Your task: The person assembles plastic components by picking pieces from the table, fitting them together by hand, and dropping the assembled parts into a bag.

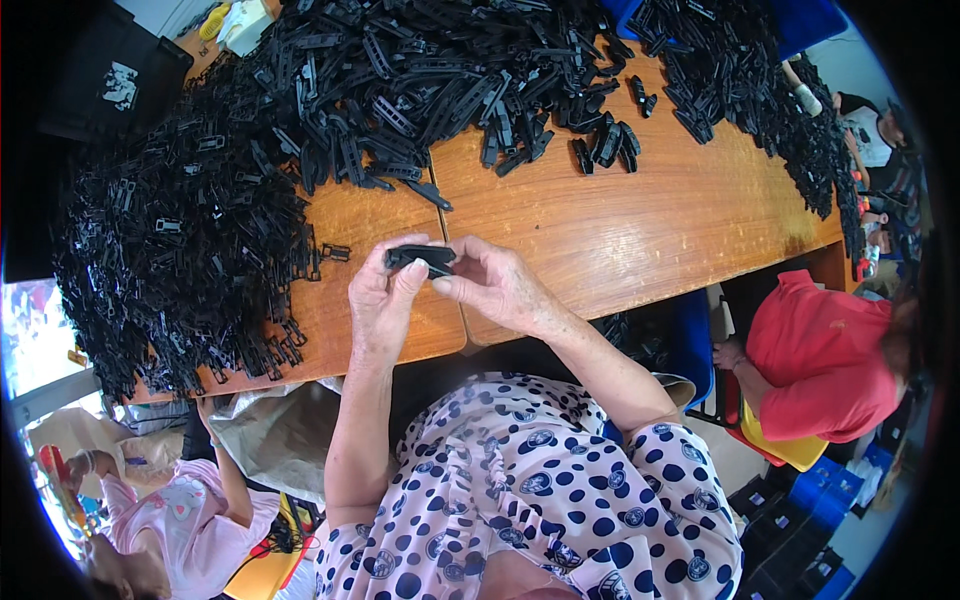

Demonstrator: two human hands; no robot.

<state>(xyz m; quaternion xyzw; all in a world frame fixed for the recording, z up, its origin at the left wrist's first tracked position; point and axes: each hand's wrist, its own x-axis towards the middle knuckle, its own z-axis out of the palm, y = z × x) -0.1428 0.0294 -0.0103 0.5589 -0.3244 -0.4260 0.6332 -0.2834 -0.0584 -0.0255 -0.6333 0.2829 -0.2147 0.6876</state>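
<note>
Between my two hands, just over the table's near edge, is a short black plastic clip-like part [420, 256]. My left hand [385, 290] pinches it from the left, thumb on its front. From the right, my right hand [497, 283] grips its other end with thumb and fingers. Beyond my hands lies a big heap of long black plastic pieces [400, 90]. To the left spreads another heap of small black frame-shaped pieces [180, 230]. One long black piece [428, 193] sticks out from the far heap toward me.
The wooden table [590, 225] has a seam running beside my hands. Several black pieces [607, 143] lie loose on it, and more are heaped at the far right [720, 70]. A blue bin [800, 25] stands behind. People sit nearby, in pink [190, 520] and red [820, 355].
</note>
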